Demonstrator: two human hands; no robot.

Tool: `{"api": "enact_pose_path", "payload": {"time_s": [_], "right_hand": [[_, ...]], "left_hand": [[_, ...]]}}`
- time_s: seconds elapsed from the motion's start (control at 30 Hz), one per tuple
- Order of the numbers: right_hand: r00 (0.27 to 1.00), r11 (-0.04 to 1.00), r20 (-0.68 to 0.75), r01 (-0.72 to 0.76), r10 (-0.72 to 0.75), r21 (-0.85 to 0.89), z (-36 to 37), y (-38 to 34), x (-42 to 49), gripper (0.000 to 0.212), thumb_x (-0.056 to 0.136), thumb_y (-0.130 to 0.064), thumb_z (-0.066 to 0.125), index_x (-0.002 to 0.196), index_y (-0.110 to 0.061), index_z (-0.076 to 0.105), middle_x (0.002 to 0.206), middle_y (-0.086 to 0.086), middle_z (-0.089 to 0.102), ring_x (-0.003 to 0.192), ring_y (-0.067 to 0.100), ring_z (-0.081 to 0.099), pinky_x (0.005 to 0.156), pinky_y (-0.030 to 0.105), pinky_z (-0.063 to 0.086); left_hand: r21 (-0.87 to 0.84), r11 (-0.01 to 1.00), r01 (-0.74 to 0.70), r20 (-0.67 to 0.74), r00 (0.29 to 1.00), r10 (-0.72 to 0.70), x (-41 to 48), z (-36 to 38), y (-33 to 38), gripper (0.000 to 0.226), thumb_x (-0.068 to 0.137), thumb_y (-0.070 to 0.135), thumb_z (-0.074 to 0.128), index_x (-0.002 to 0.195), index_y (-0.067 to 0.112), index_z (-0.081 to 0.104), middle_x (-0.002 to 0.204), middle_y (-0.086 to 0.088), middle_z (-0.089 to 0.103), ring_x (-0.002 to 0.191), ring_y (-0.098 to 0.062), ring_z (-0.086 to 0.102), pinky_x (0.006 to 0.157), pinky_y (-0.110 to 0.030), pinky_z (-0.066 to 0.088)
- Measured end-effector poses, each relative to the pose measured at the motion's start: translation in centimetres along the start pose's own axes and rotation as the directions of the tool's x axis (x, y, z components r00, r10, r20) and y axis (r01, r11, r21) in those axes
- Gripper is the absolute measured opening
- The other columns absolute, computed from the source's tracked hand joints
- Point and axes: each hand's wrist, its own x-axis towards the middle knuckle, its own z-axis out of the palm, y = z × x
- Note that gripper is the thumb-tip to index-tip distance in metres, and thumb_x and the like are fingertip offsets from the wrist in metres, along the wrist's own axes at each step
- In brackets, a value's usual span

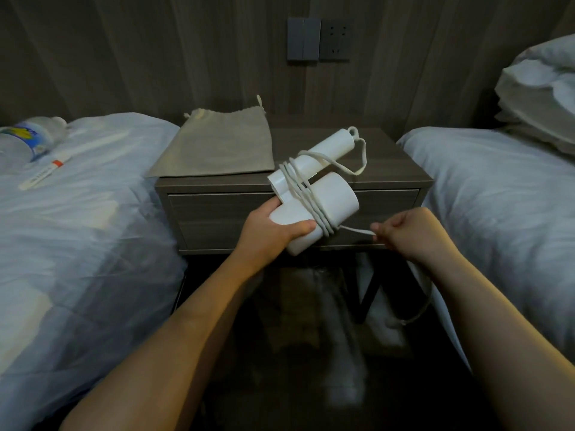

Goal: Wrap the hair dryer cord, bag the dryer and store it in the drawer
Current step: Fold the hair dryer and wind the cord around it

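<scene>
A white hair dryer [333,197] is held in the air in front of the nightstand, its handle folded toward the far side. My left hand [267,231] grips the dryer's barrel from the left. The white cord [303,194] runs in several loops around the body and handle. My right hand [407,233] pinches the cord's free length just right of the dryer; the rest hangs down toward the floor. A beige drawstring bag [217,147] lies flat on the nightstand top. The drawer [217,209] in the nightstand's front is closed.
The wooden nightstand [389,169] stands between two beds with white bedding [93,219]. On the left bed lie a plastic water bottle [28,141] and a small packet [43,174]. Pillows [541,94] pile up at the right. Wall switches and a socket [320,38] sit above.
</scene>
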Motion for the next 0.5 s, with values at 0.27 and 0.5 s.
{"api": "enact_pose_path", "payload": {"time_s": [0.27, 0.5], "right_hand": [[0.988, 0.987, 0.037, 0.150, -0.147, -0.066, 1.4, -1.7, -1.6, 0.030, 0.086, -0.025, 0.063, 0.061, -0.009, 0.068, 0.046, -0.001, 0.046, 0.039, 0.005, 0.044, 0.041, 0.013, 0.032], [0.951, 0.995, 0.299, 0.092, -0.082, -0.023, 2.7, -1.9, -2.3, 0.023, 0.090, -0.019, 0.054, 0.082, -0.005, 0.070, 0.054, 0.001, 0.053, 0.040, 0.007, 0.044, 0.044, 0.020, 0.039]], "left_hand": [[0.118, 0.993, -0.010, -0.073, 0.997, 0.018, -0.1, 0.9, -0.2, 0.062, 0.067, 0.026, 0.080, 0.123, 0.022, 0.053, 0.112, 0.005, 0.056, 0.106, -0.013, 0.051, 0.080, -0.023, 0.045], [0.443, 0.885, -0.142, -0.112, 0.971, 0.212, -0.6, 0.9, -0.6, 0.073, 0.065, 0.038, 0.080, 0.129, 0.026, 0.047, 0.109, 0.009, 0.043, 0.100, -0.008, 0.044, 0.082, -0.023, 0.038]]}}
